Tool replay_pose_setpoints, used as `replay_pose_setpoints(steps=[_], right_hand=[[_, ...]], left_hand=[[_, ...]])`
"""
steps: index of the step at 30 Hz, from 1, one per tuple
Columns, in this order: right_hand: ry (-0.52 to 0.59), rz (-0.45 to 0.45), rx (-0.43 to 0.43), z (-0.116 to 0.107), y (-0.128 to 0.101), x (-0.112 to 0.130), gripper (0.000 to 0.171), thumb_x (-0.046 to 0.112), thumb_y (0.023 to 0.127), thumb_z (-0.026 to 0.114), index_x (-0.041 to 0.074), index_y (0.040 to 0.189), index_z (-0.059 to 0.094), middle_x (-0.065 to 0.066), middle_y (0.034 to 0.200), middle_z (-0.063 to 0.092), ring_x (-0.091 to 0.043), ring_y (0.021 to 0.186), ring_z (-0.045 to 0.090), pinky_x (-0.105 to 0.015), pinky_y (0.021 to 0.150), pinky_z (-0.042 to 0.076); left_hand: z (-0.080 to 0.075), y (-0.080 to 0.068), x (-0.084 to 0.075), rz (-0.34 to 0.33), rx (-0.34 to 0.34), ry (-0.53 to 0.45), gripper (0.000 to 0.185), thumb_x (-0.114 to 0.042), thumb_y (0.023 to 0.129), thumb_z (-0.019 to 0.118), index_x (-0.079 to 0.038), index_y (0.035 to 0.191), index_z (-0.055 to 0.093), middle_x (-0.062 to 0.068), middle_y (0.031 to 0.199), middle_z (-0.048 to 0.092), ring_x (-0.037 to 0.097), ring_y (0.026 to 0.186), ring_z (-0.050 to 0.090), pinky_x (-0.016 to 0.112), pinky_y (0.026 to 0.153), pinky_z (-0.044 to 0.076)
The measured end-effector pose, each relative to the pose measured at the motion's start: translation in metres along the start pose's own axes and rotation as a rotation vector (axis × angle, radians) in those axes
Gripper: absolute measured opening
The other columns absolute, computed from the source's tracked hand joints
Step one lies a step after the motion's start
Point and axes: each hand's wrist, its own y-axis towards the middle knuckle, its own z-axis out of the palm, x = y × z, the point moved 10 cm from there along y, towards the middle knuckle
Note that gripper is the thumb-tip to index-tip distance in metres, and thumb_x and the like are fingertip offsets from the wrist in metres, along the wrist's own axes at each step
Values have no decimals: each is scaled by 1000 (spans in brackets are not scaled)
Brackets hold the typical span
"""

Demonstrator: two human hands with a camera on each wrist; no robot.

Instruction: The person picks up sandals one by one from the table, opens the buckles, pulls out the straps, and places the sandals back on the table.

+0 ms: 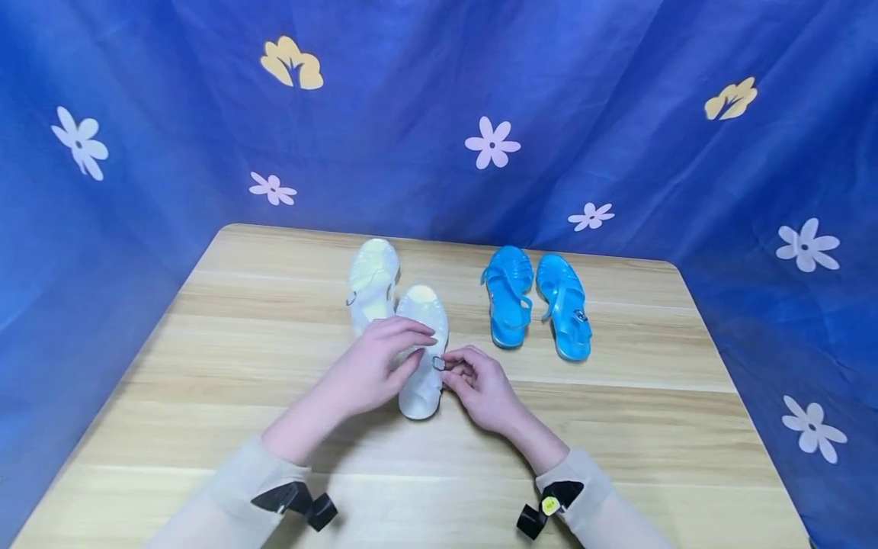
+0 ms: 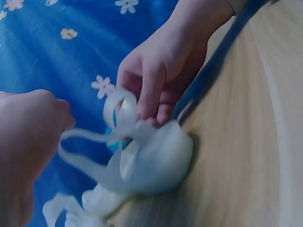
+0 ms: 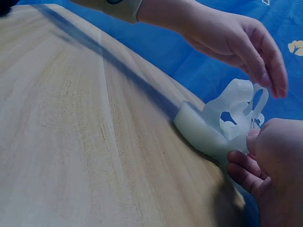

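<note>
A white jelly sandal [image 1: 422, 305] lies toe-away on the table, with its loose strap [image 3: 232, 97] looping up at the heel end. At the sandal's right side, my right hand [image 1: 483, 389] pinches the small metal buckle [image 1: 438, 364] between thumb and fingers; in the right wrist view the buckle is partly hidden behind the thumb. My left hand [image 1: 373, 366] hovers over the sandal's left side, thumb apart from the fingers, nothing between them. The right wrist view shows its fingertips [image 3: 279, 90] beside the upright strap. Another white sandal [image 1: 373, 274] lies just behind to the left, its heel hidden by my left hand.
Two blue jelly sandals, a left one [image 1: 509, 305] and a right one [image 1: 565, 313], lie side by side farther back on the right. The wooden table [image 1: 617, 442] is bordered at the back and sides by a blue flowered curtain [image 1: 411, 114].
</note>
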Motion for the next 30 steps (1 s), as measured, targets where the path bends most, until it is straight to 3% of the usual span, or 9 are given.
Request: replay_pose_setpoints(steps=[6, 11, 16, 20, 24, 27, 30], right_hand=[[-9, 60, 34, 0, 1, -5, 17, 3, 103, 69, -5, 118, 69, -10, 92, 74, -24, 84, 73, -26, 74, 60], [-14, 82, 52, 0, 2, -4, 17, 5, 103, 70, -5, 116, 70, -12, 90, 74, -29, 82, 73, -25, 72, 59], [24, 94, 19, -2, 3, -5, 16, 2, 100, 72, -6, 114, 70, -11, 87, 72, -29, 78, 70, -22, 66, 56], [105, 120, -27, -5, 3, -10, 15, -2, 97, 74, -7, 111, 71, -11, 84, 70, -27, 75, 68, -22, 64, 56], [192, 159, -38, -4, 4, -16, 16, -4, 96, 75, -9, 110, 72, -12, 85, 71, -24, 77, 69, -25, 68, 59], [232, 187, -40, -4, 4, -18, 17, -5, 95, 75, -11, 111, 72, -15, 88, 72, -24, 78, 70, -29, 71, 62], [250, 207, -53, -4, 3, -18, 17, -7, 94, 75, -12, 110, 73, -17, 91, 74, -22, 78, 72, -30, 72, 63]], left_hand=[[31, 13, -3, 9, 239, 178, 20, -17, 98, 77, -8, 117, 77, 3, 114, 75, 26, 115, 67, 49, 106, 47], [42, 11, 8, -29, 328, 197, 20, -21, 98, 79, -6, 112, 79, 4, 104, 76, 24, 102, 71, 45, 99, 54], [45, 7, 13, -49, 334, 143, 21, -21, 95, 82, -7, 110, 79, 4, 103, 74, 23, 100, 69, 42, 94, 56], [43, 5, 12, -44, 293, 191, 22, -28, 94, 83, -12, 108, 81, 0, 106, 70, 22, 104, 62, 44, 95, 49], [40, 4, 7, -15, 257, 270, 16, -31, 93, 83, -18, 103, 82, -6, 103, 70, 18, 102, 58, 41, 84, 39], [39, 2, 4, 10, 246, 311, 13, -31, 94, 82, -20, 100, 82, -7, 97, 71, 18, 96, 58, 39, 79, 37], [40, 1, 5, -7, 247, 321, 16, -35, 93, 83, -21, 99, 82, -8, 94, 73, 18, 92, 59, 38, 78, 37]])
